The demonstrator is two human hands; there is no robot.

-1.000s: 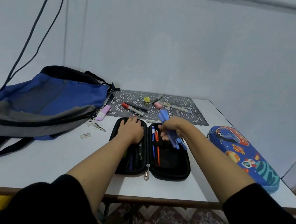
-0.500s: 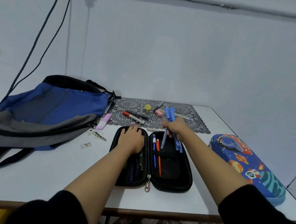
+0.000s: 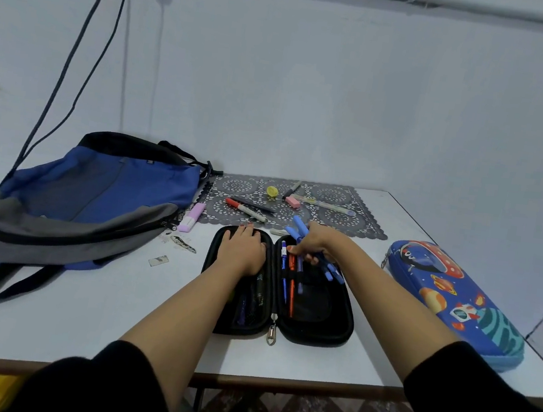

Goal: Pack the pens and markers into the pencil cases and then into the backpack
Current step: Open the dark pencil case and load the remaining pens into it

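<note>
A black pencil case (image 3: 317, 319) lies open in front of me on the white table (image 3: 83, 316). My left hand (image 3: 242, 248) rests flat on its left half. My right hand (image 3: 315, 244) grips a bundle of blue pens (image 3: 300, 227) over the right half, where a blue pen and an orange pen (image 3: 292, 288) sit under an elastic band. A red-capped marker (image 3: 245, 209), a black pen, a pink eraser and a long pale pen lie on the grey lace mat (image 3: 334, 214). The blue and grey backpack (image 3: 92, 196) lies at the left.
A space-print blue pencil case (image 3: 451, 298) lies shut at the right, near the table edge. A pink highlighter (image 3: 191, 217) sits beside the backpack, with small scraps (image 3: 158, 260) close by. A yellow round object (image 3: 272, 191) rests on the mat. Cables hang down the wall at left.
My right hand has lowered the bundle of blue pens from upright to slanting across the case's right half. My left hand stays on the left half.
</note>
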